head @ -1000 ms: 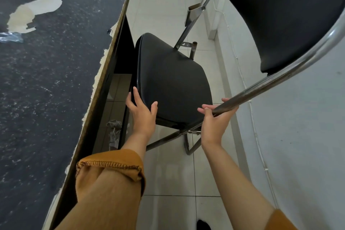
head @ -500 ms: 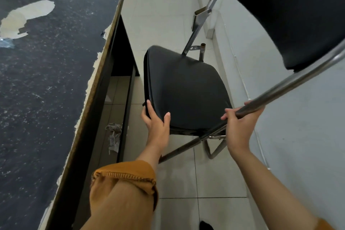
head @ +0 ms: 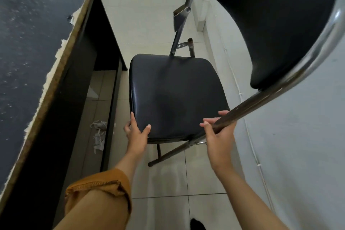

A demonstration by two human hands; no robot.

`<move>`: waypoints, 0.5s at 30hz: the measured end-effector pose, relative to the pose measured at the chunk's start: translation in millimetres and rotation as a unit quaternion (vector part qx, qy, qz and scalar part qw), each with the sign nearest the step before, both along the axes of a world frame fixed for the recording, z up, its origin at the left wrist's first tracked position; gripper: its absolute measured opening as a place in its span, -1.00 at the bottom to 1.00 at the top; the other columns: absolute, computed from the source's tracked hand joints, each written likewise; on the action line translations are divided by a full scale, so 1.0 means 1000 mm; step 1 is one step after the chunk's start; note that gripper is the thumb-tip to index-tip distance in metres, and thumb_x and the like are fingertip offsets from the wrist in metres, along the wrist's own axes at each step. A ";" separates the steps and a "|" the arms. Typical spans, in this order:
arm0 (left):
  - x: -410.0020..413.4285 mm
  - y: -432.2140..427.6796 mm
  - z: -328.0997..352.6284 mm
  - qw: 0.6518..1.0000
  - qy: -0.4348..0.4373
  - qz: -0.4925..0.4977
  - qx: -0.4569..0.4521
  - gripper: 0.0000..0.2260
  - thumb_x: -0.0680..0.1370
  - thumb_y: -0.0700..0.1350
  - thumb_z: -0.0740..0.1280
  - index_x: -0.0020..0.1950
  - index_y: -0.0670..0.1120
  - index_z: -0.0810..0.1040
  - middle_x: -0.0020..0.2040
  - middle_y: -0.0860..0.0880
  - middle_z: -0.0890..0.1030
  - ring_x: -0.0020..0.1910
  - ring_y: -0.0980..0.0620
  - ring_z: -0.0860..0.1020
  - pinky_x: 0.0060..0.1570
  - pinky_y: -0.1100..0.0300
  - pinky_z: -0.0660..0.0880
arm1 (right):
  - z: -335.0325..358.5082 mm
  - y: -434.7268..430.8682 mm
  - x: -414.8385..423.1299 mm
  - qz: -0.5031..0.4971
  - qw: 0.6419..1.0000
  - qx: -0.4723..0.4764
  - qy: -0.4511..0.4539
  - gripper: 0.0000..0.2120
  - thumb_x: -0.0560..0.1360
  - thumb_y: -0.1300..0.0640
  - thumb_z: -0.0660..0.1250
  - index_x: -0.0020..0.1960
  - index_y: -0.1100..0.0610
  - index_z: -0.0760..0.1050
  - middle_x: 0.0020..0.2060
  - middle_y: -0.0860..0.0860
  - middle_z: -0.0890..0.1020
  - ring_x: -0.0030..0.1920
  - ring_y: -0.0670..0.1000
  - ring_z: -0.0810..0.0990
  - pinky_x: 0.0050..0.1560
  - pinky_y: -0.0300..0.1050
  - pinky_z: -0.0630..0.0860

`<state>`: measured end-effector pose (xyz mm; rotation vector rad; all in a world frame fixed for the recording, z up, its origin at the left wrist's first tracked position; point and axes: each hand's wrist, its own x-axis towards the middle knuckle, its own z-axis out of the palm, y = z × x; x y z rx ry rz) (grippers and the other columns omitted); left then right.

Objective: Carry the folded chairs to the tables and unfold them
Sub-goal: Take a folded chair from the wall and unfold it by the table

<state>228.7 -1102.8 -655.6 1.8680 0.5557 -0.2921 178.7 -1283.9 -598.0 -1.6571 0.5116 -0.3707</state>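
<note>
Orange sleeve (head: 97,190) nearest, left hand (head: 137,134) pinching the near corner of the black chair (head: 175,95), thumb on top; right hand (head: 218,136) curled round its chrome frame tube (head: 261,99); chair opened out, between the dark chipped surface (head: 28,43) and the pale wall (head: 298,155)

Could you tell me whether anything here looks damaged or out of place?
Yes. On the table, the dark coating has flaked into pale patches and the edge is ragged. A crumpled scrap lies on the floor beneath it.
</note>
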 end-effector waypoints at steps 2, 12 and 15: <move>0.006 0.006 -0.004 1.000 -0.003 -0.012 0.006 -0.34 0.60 -0.17 0.26 0.57 0.03 -0.06 0.50 -0.10 0.02 0.44 -0.10 0.22 0.40 0.08 0.21 | -0.004 0.008 0.004 -0.037 0.999 0.018 -0.003 -0.60 0.53 0.30 0.30 0.24 -0.02 0.27 -0.03 -0.02 0.62 0.00 -0.14 0.61 0.01 -0.48 0.47; 0.012 0.007 -0.022 0.973 -0.055 -0.146 0.168 -0.33 0.60 -0.06 0.25 0.56 0.11 -0.12 0.55 0.01 -0.21 0.53 -0.09 -0.15 0.47 -0.02 0.00 | -0.055 0.079 -0.011 0.133 0.921 -0.349 0.114 -0.73 0.46 0.24 0.35 0.15 0.18 0.45 0.14 0.09 0.41 0.19 0.11 0.39 0.20 -0.09 0.36; 0.017 0.002 -0.032 0.868 -0.100 -0.302 0.382 -0.45 0.64 0.05 0.08 0.56 0.09 -0.11 0.56 0.01 -0.24 0.51 -0.13 -0.32 0.45 -0.19 -0.12 | -0.066 0.066 0.038 0.210 0.872 -0.408 0.171 -0.57 0.60 0.11 0.15 0.45 0.15 0.24 0.46 0.12 0.19 0.49 0.14 0.09 0.43 0.00 0.15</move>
